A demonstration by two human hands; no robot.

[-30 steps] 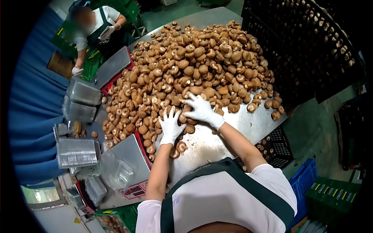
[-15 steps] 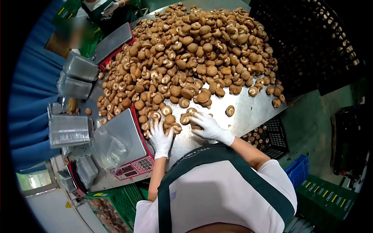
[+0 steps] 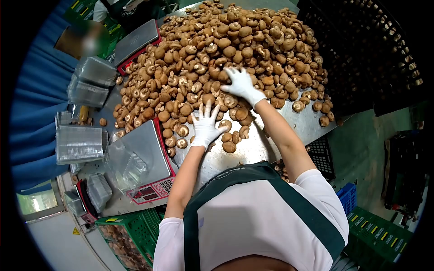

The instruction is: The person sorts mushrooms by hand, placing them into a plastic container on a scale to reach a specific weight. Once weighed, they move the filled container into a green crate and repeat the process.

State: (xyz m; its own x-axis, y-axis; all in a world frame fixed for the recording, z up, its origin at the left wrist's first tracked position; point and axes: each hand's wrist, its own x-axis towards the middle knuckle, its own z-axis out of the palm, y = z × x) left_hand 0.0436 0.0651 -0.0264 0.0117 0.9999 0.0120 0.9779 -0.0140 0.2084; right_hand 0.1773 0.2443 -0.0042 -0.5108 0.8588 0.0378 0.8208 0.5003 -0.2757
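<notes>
Head view: mushrooms (image 3: pixel 226 49) lie beyond the left hand (image 3: pixel 206 128).

glossy metal table (image 3: pixel 216 165), clear plastic trays (image 3: pixel 80 144), blue cloth curtain (image 3: pixel 36 113)

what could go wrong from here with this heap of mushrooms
The right hand in its white glove is spread on the tall heap of brown mushrooms, so disturbing it could set some sliding. A brown mushroom near the table's right edge might then roll off.

Mushrooms also lie against the red-edged scale with a flat grey plate; the left hand in its white glove might nudge some onto it.
</notes>
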